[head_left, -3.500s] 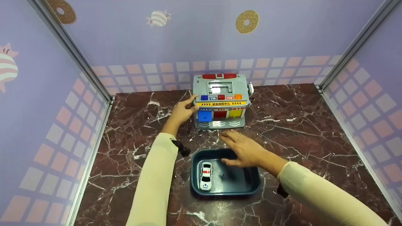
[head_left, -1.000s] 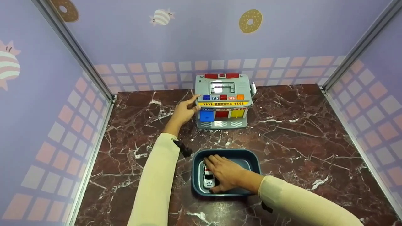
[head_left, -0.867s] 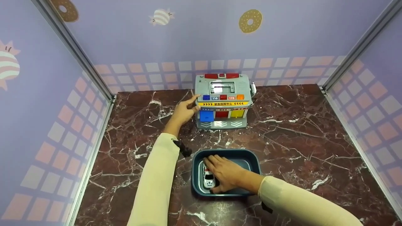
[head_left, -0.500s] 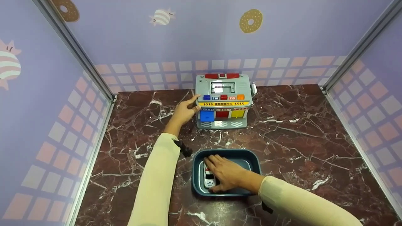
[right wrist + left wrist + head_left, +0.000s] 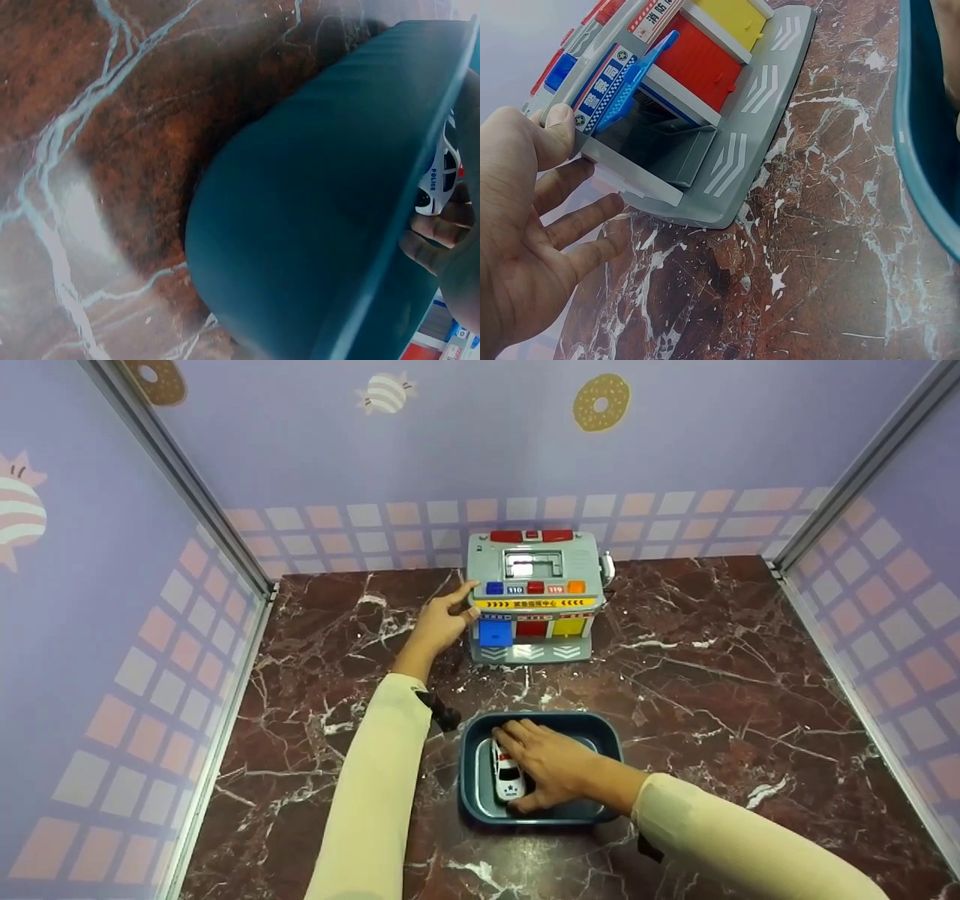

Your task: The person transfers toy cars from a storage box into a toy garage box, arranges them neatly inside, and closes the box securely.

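Observation:
A grey toy rescue station with blue, red and yellow doors stands by the back wall. My left hand pinches its left front corner between thumb and index finger. In the left wrist view, the blue door is swung up, showing a dark bay. Below the station lies a dark teal bin. Inside it, my right hand grips a white toy police car, thumb at the near end and fingers over the far end. In the right wrist view, the bin wall hides part of the car.
The tabletop is dark red marble pattern. A purple back wall rises directly behind the station, and side walls close off left and right. The bin sits a short gap in front of the station.
My right hand came from above the bin down onto the police car and took hold of it. The car has just shifted slightly right. My left hand stays at the station's corner.

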A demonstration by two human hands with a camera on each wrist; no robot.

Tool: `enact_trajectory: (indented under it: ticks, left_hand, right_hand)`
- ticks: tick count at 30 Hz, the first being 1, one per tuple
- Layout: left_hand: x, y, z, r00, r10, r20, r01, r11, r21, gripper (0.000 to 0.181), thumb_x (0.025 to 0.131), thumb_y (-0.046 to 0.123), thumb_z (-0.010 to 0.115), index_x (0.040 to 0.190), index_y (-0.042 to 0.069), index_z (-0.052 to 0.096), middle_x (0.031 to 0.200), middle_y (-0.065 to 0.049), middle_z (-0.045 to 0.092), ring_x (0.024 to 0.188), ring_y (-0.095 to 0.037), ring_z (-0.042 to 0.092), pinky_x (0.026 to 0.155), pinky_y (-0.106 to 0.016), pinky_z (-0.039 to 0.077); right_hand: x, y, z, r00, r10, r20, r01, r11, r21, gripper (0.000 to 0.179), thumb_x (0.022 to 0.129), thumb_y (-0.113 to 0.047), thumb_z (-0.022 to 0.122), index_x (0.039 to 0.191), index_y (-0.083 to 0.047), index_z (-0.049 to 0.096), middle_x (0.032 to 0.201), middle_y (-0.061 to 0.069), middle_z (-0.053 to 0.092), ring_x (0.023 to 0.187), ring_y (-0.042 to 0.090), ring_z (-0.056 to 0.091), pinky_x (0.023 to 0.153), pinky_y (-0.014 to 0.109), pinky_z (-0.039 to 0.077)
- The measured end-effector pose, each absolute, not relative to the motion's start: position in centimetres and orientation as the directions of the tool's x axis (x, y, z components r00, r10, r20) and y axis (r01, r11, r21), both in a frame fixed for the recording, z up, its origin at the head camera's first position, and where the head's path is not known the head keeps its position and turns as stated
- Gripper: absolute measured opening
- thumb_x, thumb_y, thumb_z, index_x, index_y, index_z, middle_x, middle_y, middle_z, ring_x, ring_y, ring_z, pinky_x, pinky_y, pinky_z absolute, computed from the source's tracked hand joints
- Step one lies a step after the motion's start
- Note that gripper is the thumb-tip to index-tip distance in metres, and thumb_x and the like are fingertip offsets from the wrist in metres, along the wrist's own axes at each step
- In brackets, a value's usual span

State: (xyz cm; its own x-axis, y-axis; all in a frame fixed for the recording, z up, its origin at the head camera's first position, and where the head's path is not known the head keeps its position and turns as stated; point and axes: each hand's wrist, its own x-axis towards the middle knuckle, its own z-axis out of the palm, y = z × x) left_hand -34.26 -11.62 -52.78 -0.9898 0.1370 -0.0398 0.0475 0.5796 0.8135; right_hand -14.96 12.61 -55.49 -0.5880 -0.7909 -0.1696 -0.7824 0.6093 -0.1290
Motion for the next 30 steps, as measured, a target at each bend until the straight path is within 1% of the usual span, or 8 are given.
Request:
enact_trajectory:
  ticks: [5,9,17,22,26,30]
  left_hand:
    - [-34.0,-11.6,-52.5,-0.99,0.131,-0.048,0.038,0.584,0.811,0.058,0.107,0.036,0.072,0.162,0.043,0.056,0.169,-0.013,0.054,0.158,-0.04,0.049,0.132,-0.059,0.038]
    - [-33.9,-11.4,-52.4,-0.99,0.134,-0.051,0.038,0.586,0.809,0.058,0.108,0.037,0.072,0.163,0.044,0.055,0.169,-0.012,0.054,0.158,-0.04,0.049,0.132,-0.06,0.038]
    - [-34.0,-11.5,-52.5,-0.991,0.123,-0.055,0.029,0.593,0.805,0.058,0.108,0.039,0.071,0.163,0.045,0.054,0.168,-0.013,0.055,0.157,-0.041,0.051,0.131,-0.06,0.04]
    - [-34.0,-11.5,-52.6,-0.991,0.118,-0.063,0.019,0.591,0.806,0.058,0.108,0.038,0.071,0.163,0.046,0.054,0.168,-0.014,0.055,0.157,-0.042,0.051,0.13,-0.061,0.039]
    - [-34.0,-11.4,-52.6,-0.991,0.116,-0.064,0.016,0.589,0.808,0.058,0.108,0.039,0.071,0.162,0.047,0.054,0.169,-0.014,0.054,0.158,-0.042,0.05,0.131,-0.061,0.039]
    - [-34.0,-11.4,-52.6,-0.992,0.114,-0.059,0.02,0.588,0.809,0.057,0.108,0.038,0.071,0.162,0.046,0.054,0.168,-0.014,0.055,0.157,-0.041,0.051,0.131,-0.059,0.039]
  right_hand:
    - [-15.3,13.0,-55.1,-0.583,-0.807,-0.094,-0.788,0.59,-0.177,0.118,0.087,-0.071,0.082,0.169,0.002,0.038,0.163,0.025,0.048,0.151,0.038,0.052,0.129,0.049,0.045]
    - [-15.5,13.6,-54.7,-0.58,-0.813,-0.048,-0.794,0.578,-0.189,0.118,0.085,-0.069,0.085,0.168,0.001,0.039,0.159,0.022,0.05,0.148,0.035,0.054,0.13,0.046,0.044]
    - [-16.1,14.3,-53.7,-0.566,-0.824,-0.003,-0.806,0.555,-0.205,0.116,0.083,-0.064,0.089,0.165,0.004,0.043,0.157,0.025,0.051,0.149,0.04,0.054,0.128,0.051,0.046]
    - [-16.5,14.6,-53.4,-0.559,-0.826,0.065,-0.819,0.539,-0.197,0.116,0.081,-0.064,0.09,0.163,0.005,0.045,0.155,0.024,0.054,0.145,0.039,0.057,0.126,0.051,0.048]
    - [-16.8,14.8,-53.1,-0.575,-0.812,0.094,-0.807,0.546,-0.225,0.115,0.082,-0.063,0.09,0.164,0.003,0.044,0.156,0.023,0.053,0.145,0.039,0.057,0.126,0.053,0.048]
    - [-17.1,15.0,-52.8,-0.598,-0.797,0.082,-0.788,0.565,-0.245,0.115,0.084,-0.063,0.089,0.166,0.002,0.041,0.159,0.024,0.051,0.147,0.039,0.057,0.126,0.053,0.047]
